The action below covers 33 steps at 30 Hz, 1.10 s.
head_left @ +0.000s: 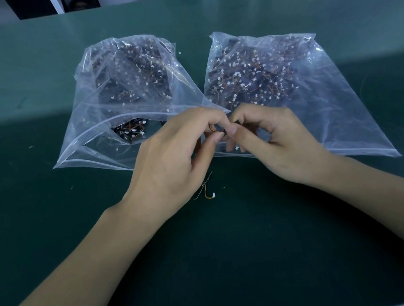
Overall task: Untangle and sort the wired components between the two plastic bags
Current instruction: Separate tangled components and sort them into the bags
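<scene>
Your two bare forearms enter from the bottom edge and meet above the middle of the green bench mat (52,220).

Left hand (171,156): fingers curled, thumb and forefinger pinching a small wired component (214,129) with orange-brown leads.

Right hand (278,144): fingers curled, thumb and forefinger pinching the same component from the other side; fingertips of both hands touch. A white connector shows just under your right fingers.

Loose lead (209,194): one yellow wire with a white plug, lying on the mat just below your hands, beside a thin pale sliver; apart from both bags.

Left plastic bag (94,145): clear zip bag, mouth gaping toward you, holding a dark heap of wired components with white connectors. A few sit close to the opening.

Right plastic bag (342,111): clear zip bag, lying flatter, filled with the same parts. Its near edge passes under your right hand.

Both bags lie side by side, their near corners overlapping behind your fingers.

Far edge: shelving with small items, too blurred to name.
</scene>
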Available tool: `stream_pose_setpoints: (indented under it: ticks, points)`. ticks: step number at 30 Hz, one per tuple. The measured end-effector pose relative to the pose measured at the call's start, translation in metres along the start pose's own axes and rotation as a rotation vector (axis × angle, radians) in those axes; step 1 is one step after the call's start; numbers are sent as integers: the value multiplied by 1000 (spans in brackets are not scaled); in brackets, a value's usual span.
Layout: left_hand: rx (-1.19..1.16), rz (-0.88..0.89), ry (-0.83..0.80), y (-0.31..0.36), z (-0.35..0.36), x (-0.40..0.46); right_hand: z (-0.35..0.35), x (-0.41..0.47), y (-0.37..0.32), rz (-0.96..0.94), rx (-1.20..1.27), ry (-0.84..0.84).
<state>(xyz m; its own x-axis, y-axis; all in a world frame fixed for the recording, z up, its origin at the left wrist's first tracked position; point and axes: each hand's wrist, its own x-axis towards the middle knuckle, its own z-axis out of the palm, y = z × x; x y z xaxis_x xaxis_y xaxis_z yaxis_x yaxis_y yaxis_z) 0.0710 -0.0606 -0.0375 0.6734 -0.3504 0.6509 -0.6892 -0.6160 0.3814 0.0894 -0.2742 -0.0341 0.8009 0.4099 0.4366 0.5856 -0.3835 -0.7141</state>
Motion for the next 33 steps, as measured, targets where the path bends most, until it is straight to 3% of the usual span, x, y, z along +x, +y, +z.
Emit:
stream_pose_setpoints:
  ticks: [9, 13, 20, 27, 30, 33]
  points:
    - [50, -86, 108, -14, -1, 0, -8, 4, 8, -152, -301, 51]
    - [23, -95, 78, -17, 1, -1, -13, 5, 13, -64, -450, -88]
    - [94, -36, 45, -19, 4, 0, -14, 7, 14, -48, -327, 63]
    - [334, 162, 56, -7, 8, 9, -11, 6, 12, -112, -288, 139]
    - [478, 165, -37, -4, 8, 10, -12, 6, 11, -122, -287, 156]
    - [623, 120, -325, 2, 9, 12, -10, 5, 10, -106, -300, 155]
